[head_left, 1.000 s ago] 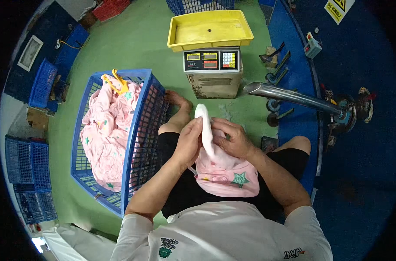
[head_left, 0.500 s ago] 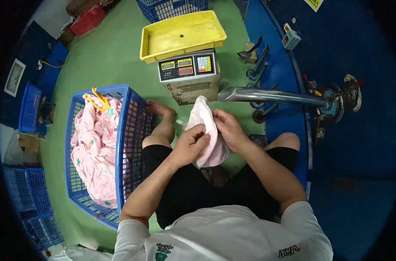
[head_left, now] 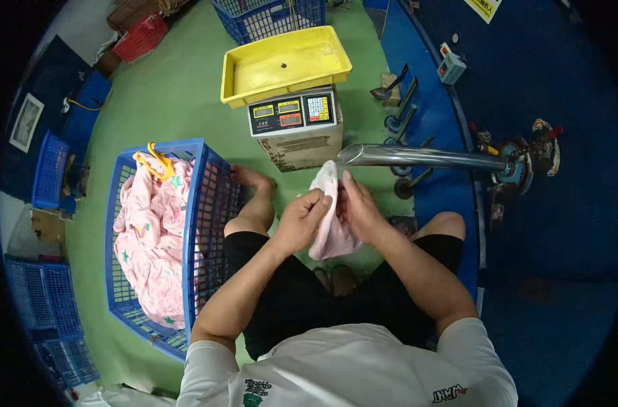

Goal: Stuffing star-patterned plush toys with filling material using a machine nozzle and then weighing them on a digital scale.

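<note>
Floor: green (head_left: 166, 88), beneath everything near us.
Cloth (head_left: 331, 243): pale pink, raised between our hands in front of us.
Left hand (head_left: 299, 222): our thumb and fingers pinch it; should that loosen, it could drop.
Right hand (head_left: 363, 210): upright along its other side; we cannot tell whether these fingers grip.
Pipe (head_left: 424, 157): its slanted end sits just beside the cloth's top (touching or not, we cannot tell); a careless tug might snag fabric there.
Basket (head_left: 213, 210): on our left, heaped with pink garments (head_left: 153, 251).
Scale (head_left: 276, 120): ahead, under a yellow tray (head_left: 268, 68).
</note>
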### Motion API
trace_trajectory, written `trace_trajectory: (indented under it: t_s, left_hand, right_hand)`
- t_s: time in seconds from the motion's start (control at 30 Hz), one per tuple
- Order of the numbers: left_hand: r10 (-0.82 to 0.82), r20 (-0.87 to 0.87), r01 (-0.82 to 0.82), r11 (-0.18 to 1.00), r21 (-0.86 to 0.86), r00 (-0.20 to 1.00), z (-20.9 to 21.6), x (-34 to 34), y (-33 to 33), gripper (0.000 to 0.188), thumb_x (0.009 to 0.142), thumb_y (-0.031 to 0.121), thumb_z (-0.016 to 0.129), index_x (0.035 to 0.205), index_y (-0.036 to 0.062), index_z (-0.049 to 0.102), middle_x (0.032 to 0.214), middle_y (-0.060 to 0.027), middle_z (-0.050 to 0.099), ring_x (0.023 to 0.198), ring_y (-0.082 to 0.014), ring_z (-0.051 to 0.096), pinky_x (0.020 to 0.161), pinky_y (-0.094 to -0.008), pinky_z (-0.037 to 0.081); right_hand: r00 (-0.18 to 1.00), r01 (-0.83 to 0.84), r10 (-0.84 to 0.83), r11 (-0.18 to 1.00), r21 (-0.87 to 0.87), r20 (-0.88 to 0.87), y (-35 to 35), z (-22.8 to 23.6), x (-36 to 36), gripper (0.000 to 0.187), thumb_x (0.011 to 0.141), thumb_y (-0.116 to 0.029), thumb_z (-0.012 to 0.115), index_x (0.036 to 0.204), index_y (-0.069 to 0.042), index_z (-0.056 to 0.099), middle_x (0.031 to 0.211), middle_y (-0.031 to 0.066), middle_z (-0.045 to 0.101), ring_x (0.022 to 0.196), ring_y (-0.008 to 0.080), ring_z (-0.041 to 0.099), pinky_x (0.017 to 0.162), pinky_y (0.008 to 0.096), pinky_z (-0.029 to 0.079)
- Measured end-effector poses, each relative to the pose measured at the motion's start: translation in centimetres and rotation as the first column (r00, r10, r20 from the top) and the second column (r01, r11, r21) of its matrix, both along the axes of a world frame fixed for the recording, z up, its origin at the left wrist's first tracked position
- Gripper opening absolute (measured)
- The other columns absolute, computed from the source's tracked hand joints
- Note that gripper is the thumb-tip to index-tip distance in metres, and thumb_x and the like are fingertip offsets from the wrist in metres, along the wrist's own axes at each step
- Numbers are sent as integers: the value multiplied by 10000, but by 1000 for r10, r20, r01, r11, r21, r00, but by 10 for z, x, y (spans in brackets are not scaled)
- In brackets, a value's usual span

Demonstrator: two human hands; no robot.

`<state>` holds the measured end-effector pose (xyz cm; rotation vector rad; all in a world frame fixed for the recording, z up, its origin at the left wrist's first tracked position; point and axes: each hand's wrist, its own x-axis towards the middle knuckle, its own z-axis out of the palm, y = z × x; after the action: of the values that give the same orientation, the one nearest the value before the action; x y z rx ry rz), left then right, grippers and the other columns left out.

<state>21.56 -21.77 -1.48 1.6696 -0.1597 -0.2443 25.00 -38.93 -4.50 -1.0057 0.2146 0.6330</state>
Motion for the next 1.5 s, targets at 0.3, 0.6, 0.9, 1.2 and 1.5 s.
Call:
trace_trajectory:
  t_s: [0.3, 0.6, 0.9, 1.2, 1.5]
  left_hand:
    - [175, -306, -228, 963, -147, 936, 14, 5, -12, 207, 1027, 188, 573, 877, 47, 603, 753, -10, 550, 663, -102, 501, 607, -243, 438]
    - [74, -264, -173, 910, -377, 962, 24, 58, -8, 200, 1004, 185, 586, 868, 39, 597, 744, -49, 577, 625, -122, 508, 576, -247, 444]
    - [-46, 300, -86, 907, 411, 953, 70, 73, -46, 181, 959, 150, 574, 847, 15, 618, 743, -134, 655, 611, -253, 593, 563, -362, 471]
    - [-165, 409, -197, 680, 707, 898, 98, 76, -61, 174, 858, 159, 600, 840, -11, 630, 736, -209, 646, 626, -423, 590, 584, -494, 473]
    - [-38, 529, -155, 936, 317, 847, 85, 61, -51, 96, 857, 99, 659, 887, 8, 656, 779, -155, 667, 664, -301, 620, 613, -418, 501]
  right_hand:
    - [865, 90, -46, 994, -64, 500, 13, -7, 3, 144, 1052, -150, 513, 1051, -46, 613, 881, 12, 602, 734, 65, 514, 663, 200, 424]
    - [981, 70, -125, 942, 329, 151, -1, -18, 37, 169, 1050, -175, 513, 1103, -56, 623, 938, 32, 633, 787, 102, 578, 693, 218, 461]
    - [922, 382, -315, 837, 393, -225, 5, 33, 14, 231, 1049, -216, 526, 1177, -51, 624, 964, 39, 661, 775, 116, 600, 685, 230, 474]
    - [848, 259, -140, 951, -169, 512, -8, 28, -17, 280, 1048, -224, 488, 1218, -29, 596, 1003, 41, 644, 800, 91, 570, 722, 206, 454]
    - [836, 476, -426, 876, -71, 346, -43, 57, -14, 271, 1008, -139, 484, 1178, 25, 618, 1056, 102, 664, 867, 152, 616, 799, 233, 487]
